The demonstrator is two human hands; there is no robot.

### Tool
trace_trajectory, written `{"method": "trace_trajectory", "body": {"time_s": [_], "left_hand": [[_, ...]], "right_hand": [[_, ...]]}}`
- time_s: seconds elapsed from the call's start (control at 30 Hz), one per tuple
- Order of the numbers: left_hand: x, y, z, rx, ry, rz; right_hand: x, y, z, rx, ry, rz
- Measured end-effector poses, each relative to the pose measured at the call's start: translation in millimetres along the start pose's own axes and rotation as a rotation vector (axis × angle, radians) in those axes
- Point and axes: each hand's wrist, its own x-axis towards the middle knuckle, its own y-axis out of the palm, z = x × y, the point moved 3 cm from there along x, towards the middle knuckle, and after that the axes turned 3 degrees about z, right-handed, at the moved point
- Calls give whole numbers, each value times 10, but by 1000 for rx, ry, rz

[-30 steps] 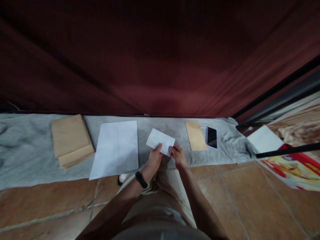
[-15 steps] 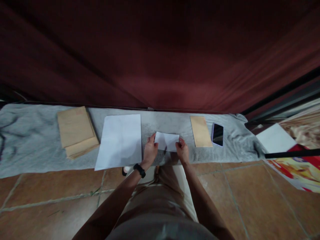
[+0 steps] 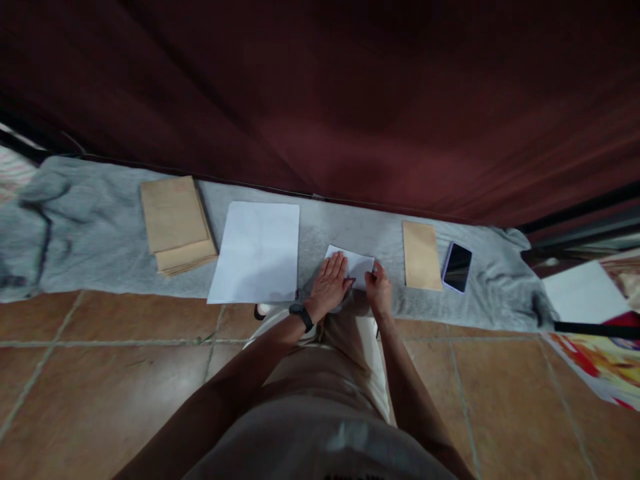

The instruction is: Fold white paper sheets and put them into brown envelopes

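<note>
A small white folded paper (image 3: 359, 267) lies on the grey cloth near the front edge, straight ahead of me. My left hand (image 3: 329, 285), with a dark watch at the wrist, rests flat on the paper's left part, fingers stretched out. At the paper's right edge, my right hand (image 3: 379, 287) has its fingers curled and pinches the corner. Left of my hands lies a stack of large white sheets (image 3: 260, 253). To the right is a single brown envelope (image 3: 423, 257).
A stack of brown envelopes (image 3: 177, 223) sits further left on the grey cloth (image 3: 100, 220). A phone (image 3: 457, 268) lies right of the single envelope. Behind the narrow surface hangs a dark red curtain (image 3: 320, 147). A black bar (image 3: 595, 329) juts in at the right.
My left hand has gone from gripping the paper's left edge to lying flat on top of it. My right hand stays at the right edge. The view has tilted and shifted.
</note>
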Motion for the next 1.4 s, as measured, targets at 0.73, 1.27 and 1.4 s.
{"method": "trace_trajectory", "body": {"time_s": [0.73,1.27,1.4], "left_hand": [[39,109,-37,68,49,122],[27,56,-53,103,104,165],[35,79,-51,91,97,172]], "right_hand": [[-189,370,308,-310,-333,164],[-193,214,13,-458,-405,68],[-193,181,-34,-466,-391,44]]}}
